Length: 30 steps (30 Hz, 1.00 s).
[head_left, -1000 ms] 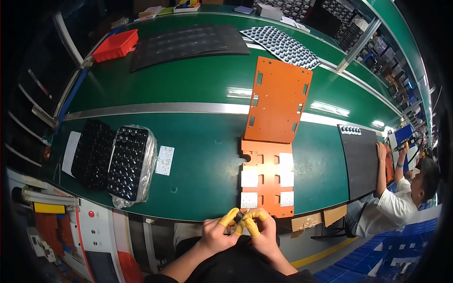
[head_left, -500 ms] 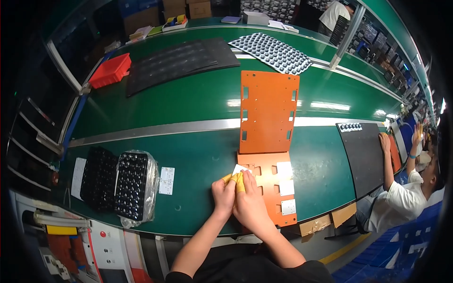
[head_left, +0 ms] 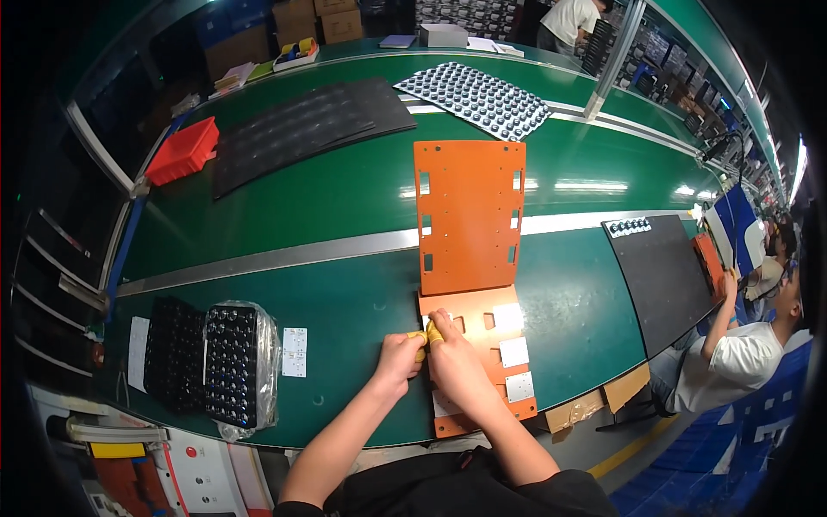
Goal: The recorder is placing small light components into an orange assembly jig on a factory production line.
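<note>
An orange hinged fixture (head_left: 469, 303) lies on the green bench before me, its perforated lid (head_left: 469, 220) raised at the far side. My left hand (head_left: 401, 357) and my right hand (head_left: 455, 366), with yellow coverings on some fingers, meet at the base's left edge. Their closed fingers pinch a small white plate (head_left: 425, 321), mostly hidden beneath them. Along the base's right side sit a bright plate (head_left: 508, 316), a middle plate (head_left: 514, 351) and a dotted plate (head_left: 519, 387). Another pale plate (head_left: 444, 403) shows partly behind my right forearm.
Left of me are a white board (head_left: 294, 351) and a plastic-wrapped black tray of round parts (head_left: 231, 366). Farther off lie black sheets (head_left: 301, 129), a red bin (head_left: 183, 150) and a panel of round parts (head_left: 474, 96). A co-worker (head_left: 741, 362) sits right, beside a black mat (head_left: 659, 284).
Both hands have brought the white plate down onto the fixture's left edge, and the fingers now cover most of it. My view has shifted slightly. The co-worker's arm has moved.
</note>
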Available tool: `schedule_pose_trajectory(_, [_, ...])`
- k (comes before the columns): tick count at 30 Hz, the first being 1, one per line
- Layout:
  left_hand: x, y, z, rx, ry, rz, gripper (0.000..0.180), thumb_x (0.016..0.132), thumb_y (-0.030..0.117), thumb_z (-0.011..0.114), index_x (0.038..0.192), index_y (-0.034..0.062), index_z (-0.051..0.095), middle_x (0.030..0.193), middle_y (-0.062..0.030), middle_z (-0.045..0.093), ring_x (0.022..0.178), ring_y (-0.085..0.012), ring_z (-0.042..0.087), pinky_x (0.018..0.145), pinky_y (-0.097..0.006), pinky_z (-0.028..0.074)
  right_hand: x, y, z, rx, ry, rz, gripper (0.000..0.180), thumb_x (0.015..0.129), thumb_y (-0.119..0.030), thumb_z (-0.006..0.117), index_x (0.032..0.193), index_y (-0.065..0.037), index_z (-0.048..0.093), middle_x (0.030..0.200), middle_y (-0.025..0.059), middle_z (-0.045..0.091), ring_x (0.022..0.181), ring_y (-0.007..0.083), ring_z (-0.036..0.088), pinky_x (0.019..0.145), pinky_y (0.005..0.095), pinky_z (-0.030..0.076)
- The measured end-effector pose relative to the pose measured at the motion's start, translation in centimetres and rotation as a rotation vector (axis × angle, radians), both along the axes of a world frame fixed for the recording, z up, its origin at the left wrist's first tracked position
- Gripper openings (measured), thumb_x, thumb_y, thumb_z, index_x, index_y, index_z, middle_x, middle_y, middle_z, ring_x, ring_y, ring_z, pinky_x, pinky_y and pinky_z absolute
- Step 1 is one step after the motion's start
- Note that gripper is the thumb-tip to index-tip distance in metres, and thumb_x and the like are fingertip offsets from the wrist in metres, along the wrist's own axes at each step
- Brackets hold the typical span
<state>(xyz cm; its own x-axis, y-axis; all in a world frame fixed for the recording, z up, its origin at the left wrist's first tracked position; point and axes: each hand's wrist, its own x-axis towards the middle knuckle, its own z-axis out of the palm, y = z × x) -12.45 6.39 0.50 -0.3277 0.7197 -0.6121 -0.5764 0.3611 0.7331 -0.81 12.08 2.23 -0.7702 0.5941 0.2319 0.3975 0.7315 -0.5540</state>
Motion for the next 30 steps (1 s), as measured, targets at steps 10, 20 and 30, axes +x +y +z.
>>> schedule_pose_trajectory(10, [0.4, 0.1, -0.5, 0.09, 0.092, -0.062, 0.012, 0.088, 0.011, 0.05, 0.081, 0.0023, 0.055, 0.057, 0.0006, 0.046, 0.039, -0.0089, 0.038, 0.035, -0.026, 0.026, 0.5, 0.3, 0.8, -0.055, 0.012, 0.02, 0.034, 0.074, 0.007, 0.056, 0.108, 0.015, 0.055, 0.125, 0.0328, 0.049, 0.125, 0.0454, 0.045, 0.102, 0.0431, 0.044])
schedule_pose_trajectory(20, [1.5, -4.0, -0.5, 0.153, 0.599, -0.022, 0.03, 0.091, 0.015, 0.057, 0.113, -0.0049, 0.055, 0.055, -0.0086, 0.056, 0.039, -0.0178, 0.052, 0.038, -0.032, 0.04, 1.9, 10.6, 5.2, -0.45, 0.479, -0.392, 0.032, 0.094, -0.018, 0.059, 0.119, 0.0, 0.052, 0.081, 0.0131, 0.063, 0.066, 0.0181, 0.061, 0.055, 0.0272, 0.047])
schedule_pose_trajectory(30, [3.7, -7.5, -2.1, 0.252, 0.852, 0.15, 0.024, 0.082, -0.005, 0.048, 0.097, -0.0034, 0.066, 0.056, -0.0043, 0.056, 0.051, -0.0126, 0.059, 0.047, -0.026, 0.043, 5.8, 11.9, 7.8, -1.237, 0.887, -0.256, 0.061, 0.097, -0.062, 0.034, 0.115, -0.006, 0.051, 0.074, 0.0094, 0.063, 0.047, 0.0134, 0.049, 0.043, 0.022, 0.037])
